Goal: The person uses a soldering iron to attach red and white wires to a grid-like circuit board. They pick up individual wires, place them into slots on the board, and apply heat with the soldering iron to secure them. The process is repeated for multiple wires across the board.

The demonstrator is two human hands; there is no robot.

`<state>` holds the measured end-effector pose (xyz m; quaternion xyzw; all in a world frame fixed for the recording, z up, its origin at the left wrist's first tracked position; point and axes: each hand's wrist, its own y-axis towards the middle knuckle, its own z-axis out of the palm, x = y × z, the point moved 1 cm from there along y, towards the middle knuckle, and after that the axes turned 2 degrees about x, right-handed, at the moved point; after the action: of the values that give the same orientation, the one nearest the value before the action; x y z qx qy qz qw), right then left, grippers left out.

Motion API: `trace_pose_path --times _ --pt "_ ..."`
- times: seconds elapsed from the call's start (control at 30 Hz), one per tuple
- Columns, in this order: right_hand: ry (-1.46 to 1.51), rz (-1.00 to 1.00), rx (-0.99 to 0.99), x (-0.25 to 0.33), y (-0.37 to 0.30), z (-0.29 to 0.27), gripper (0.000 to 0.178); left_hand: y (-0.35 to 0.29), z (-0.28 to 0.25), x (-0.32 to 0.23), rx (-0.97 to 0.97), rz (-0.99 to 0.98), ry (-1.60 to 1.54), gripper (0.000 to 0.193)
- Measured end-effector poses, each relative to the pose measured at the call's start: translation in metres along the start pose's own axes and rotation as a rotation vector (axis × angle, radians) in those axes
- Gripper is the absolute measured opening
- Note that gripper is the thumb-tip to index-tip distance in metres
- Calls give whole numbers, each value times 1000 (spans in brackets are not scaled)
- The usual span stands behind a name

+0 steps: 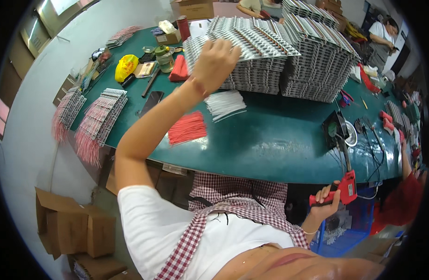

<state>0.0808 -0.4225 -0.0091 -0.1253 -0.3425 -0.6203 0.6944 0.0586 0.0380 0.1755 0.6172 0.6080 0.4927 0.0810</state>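
Note:
My left hand point(215, 63) reaches over the bench, fingers curled over the near left part of a silvery-white circuit board panel point(263, 41). This panel lies askew at the top of a tall stack point(259, 77) of similar panels. In my right hand point(325, 203), low by the table's front edge, is a red soldering gun point(348, 187), its long tip pointing up over the bench. Between my arms on the table lie a bundle of red wires point(187, 128) and a bundle of white wires point(225, 104).
A second, taller panel stack point(317, 60) stands to the right. A small black fan point(333, 126) sits near the soldering gun's tip. Boards with pink wires point(100, 121) hang over the left table edge. A blue crate point(340, 228) is below right. Co-workers point(382, 39) are at the back.

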Motion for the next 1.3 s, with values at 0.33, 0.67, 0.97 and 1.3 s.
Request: trace_pose_path --times 0.33,0.67,0.97,1.3 --pt "50 31 91 6 31 0 34 -138 -133 -126 338 -269 -536 17" --pt "218 251 214 -10 25 -10 37 -160 -73 -266 573 -264 -536 23" --pt "220 408 -92 -59 31 -27 38 -150 -53 -262 656 -371 -951 39" --pt "-95 470 -264 -82 56 -3 35 -148 151 -112 506 -371 -396 57"
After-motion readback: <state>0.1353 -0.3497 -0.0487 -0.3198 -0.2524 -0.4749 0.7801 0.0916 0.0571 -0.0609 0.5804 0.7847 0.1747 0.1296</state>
